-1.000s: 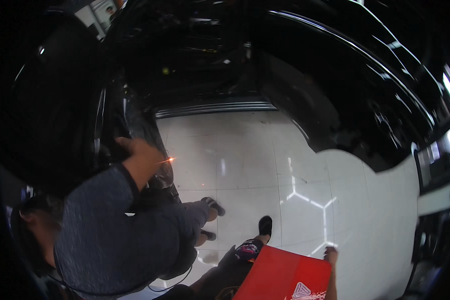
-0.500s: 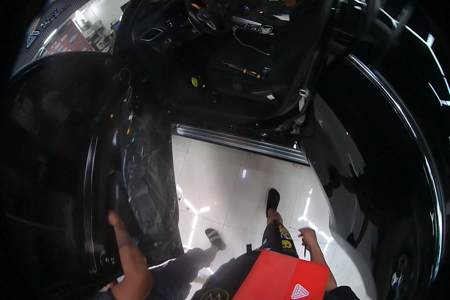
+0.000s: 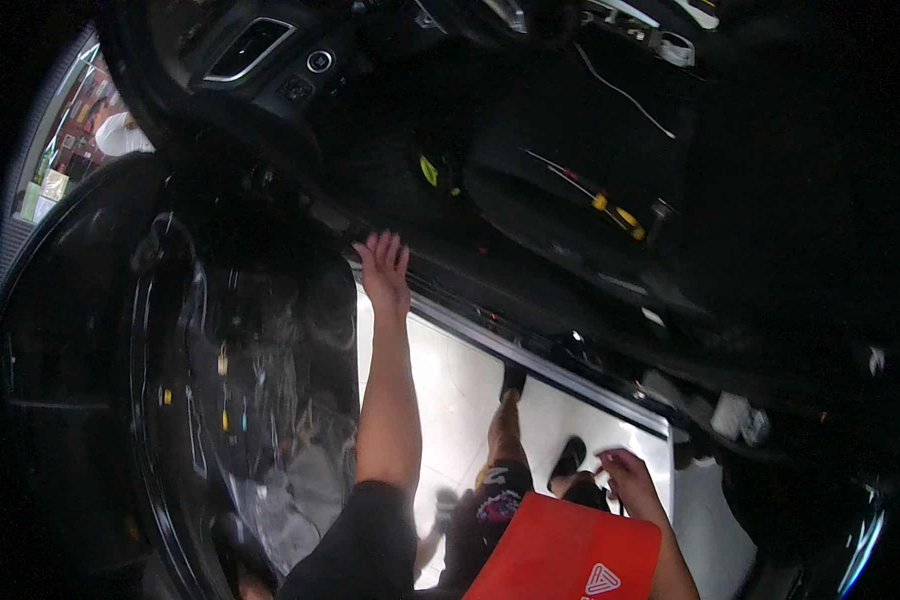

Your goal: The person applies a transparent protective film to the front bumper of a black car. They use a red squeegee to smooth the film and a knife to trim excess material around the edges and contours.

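My left hand [image 3: 383,268] reaches forward with its fingers spread, over the edge of the car's doorway beside the open door [image 3: 300,330]. Nothing shows in it; whether its fingertips touch the trim is too dark to tell. Low on the right, my right hand [image 3: 625,475] hangs with curled fingers near my body. A thin dark shape shows by those fingers, too unclear to name. Between my arms, a red panel [image 3: 560,550] with a white emblem covers part of my front. Ahead, a screwdriver with a yellow handle [image 3: 622,218] lies on the dark seat [image 3: 530,110].
The door sill [image 3: 540,365] crosses in front of my feet. Clear film and loose wires [image 3: 225,415] hang on the door's inner side. A white cable [image 3: 625,90] runs over the seat. A crumpled whitish bundle [image 3: 740,418] sits at the right. Glossy tiles [image 3: 440,400] form the floor.
I have moved in closer to the car's interior. My left hand has left the door's edge and now stretches forward to the doorway. My right hand stays low with curled fingers.
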A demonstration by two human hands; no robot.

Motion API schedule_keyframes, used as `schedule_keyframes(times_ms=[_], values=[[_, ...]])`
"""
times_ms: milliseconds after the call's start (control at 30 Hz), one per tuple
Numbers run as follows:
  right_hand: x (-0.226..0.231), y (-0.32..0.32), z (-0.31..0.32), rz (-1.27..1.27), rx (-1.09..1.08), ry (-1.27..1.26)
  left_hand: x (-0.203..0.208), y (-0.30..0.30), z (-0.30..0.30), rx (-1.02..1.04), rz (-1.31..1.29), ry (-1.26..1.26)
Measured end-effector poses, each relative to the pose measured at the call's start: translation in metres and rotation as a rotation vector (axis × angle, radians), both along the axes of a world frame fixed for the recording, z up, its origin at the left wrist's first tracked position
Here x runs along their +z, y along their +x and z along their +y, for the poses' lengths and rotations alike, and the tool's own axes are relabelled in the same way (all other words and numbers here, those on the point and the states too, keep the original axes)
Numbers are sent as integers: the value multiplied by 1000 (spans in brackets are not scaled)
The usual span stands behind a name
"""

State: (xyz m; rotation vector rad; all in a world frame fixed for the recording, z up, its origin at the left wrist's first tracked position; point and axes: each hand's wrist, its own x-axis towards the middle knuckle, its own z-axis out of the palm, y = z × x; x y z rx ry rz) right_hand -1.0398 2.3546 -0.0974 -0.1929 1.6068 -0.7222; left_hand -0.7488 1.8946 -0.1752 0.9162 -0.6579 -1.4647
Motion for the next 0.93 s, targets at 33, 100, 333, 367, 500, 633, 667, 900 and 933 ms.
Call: schedule_keyframes(times_ms=[33, 100, 333, 367, 500, 633, 667, 900, 933], values=[[-11, -4, -7, -10, 20, -6, 5, -5, -48, 61, 61, -66], [-27, -7, -20, -41, -19, -37, -4, -3, -129, 195, 192, -93], [-126, 23, -90, -206, 47, -396, -26, 13, -271, 338, 533, -279], [-136, 36, -97, -188, -1, -295, -26, 26, -274, 314, 525, -304], [-136, 24, -134, -365, 5, -88, -29, 37, -278, 391, 452, -243], [-186, 8, -111, -377, 42, -175, -30, 44, -279, 421, 254, -232], [-191, 3, -111, -368, 43, -194, -37, 44, -279, 393, 211, -241], [-220, -4, -94, -461, -55, 36, -150, 129, -278, -50, -1925, -447], [-229, 0, -89, -472, -106, -11, -160, 122, -289, -60, -1916, -460]])
